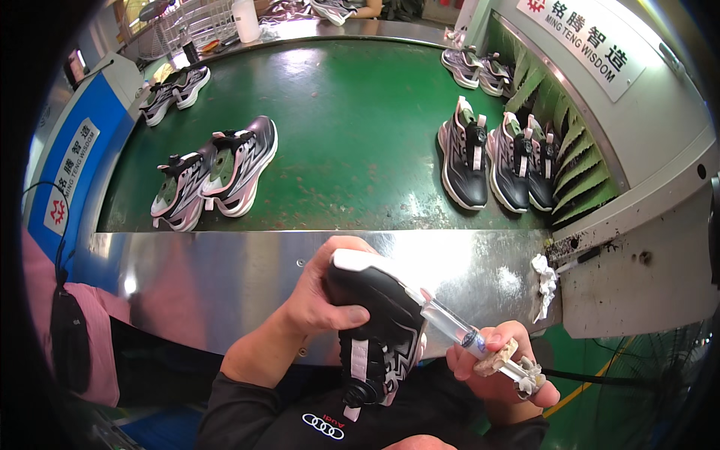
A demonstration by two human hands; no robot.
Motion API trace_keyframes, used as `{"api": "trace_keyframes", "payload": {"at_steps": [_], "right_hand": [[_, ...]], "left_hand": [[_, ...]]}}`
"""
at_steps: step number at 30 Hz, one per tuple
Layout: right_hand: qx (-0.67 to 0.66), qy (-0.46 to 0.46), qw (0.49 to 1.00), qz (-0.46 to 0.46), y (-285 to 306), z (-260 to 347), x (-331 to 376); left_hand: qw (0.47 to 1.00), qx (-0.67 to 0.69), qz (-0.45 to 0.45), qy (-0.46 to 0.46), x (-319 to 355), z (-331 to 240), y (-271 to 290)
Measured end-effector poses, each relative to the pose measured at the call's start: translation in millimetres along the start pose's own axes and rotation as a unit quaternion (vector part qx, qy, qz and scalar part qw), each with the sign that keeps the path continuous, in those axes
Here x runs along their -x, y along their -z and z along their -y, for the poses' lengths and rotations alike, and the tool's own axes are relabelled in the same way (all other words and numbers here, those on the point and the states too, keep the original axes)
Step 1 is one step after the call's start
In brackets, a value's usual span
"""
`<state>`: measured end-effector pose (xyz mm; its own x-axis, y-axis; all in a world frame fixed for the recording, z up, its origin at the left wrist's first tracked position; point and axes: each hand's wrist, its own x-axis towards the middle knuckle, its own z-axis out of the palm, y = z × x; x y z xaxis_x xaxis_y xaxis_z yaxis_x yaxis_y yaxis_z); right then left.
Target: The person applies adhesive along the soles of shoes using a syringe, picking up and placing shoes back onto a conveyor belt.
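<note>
At the metal ledge, left hand gripping shoe, right hand grasping syringe, tip indistinct

1. Near-left shoes: two.
2. Far-left shoes: two.
3. Near-right shoes: three.
4. Far-right shoes: two visible.
5. Held shoe: one.
6. Syringe: one.
7. Left grip and right grip: two grips in total.
8. Sign plates: two.
9. Crumpled white wad on the metal surface: one.

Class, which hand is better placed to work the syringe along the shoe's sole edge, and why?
Probably the right hand: it grips the syringe, whose tip is near the white sole. The left hand is occupied holding the black shoe.
</note>
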<state>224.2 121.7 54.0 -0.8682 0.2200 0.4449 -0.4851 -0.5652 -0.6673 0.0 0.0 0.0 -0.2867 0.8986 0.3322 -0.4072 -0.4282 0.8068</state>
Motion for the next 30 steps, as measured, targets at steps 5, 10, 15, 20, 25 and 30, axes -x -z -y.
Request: {"api": "trace_keyframes", "payload": {"at_steps": [5, 10, 15, 20, 25, 30], "right_hand": [[-0.004, -0.005, 0.999, -0.051, 3, -4, 13], [-0.018, -0.011, 0.998, -0.059, 11, -10, 25], [-0.01, -0.025, 0.997, -0.076, 18, -18, 36], [0.0, -0.043, 0.996, -0.08, 27, -24, 50], [-0.003, -0.061, 0.994, -0.093, 24, -28, 60], [-0.013, -0.085, 0.991, -0.102, 19, -28, 71]], "left_hand": [[0.997, 0.054, -0.058, 0.01, -2, -1, -3], [0.992, 0.071, -0.083, 0.058, -1, 6, 11], [0.996, 0.021, -0.074, 0.055, -13, 8, 13], [0.995, 0.036, -0.067, 0.064, -30, 5, -2], [0.987, -0.001, -0.141, 0.08, -18, 6, 14], [0.973, 0.12, -0.175, 0.092, -13, 7, 19]]}}
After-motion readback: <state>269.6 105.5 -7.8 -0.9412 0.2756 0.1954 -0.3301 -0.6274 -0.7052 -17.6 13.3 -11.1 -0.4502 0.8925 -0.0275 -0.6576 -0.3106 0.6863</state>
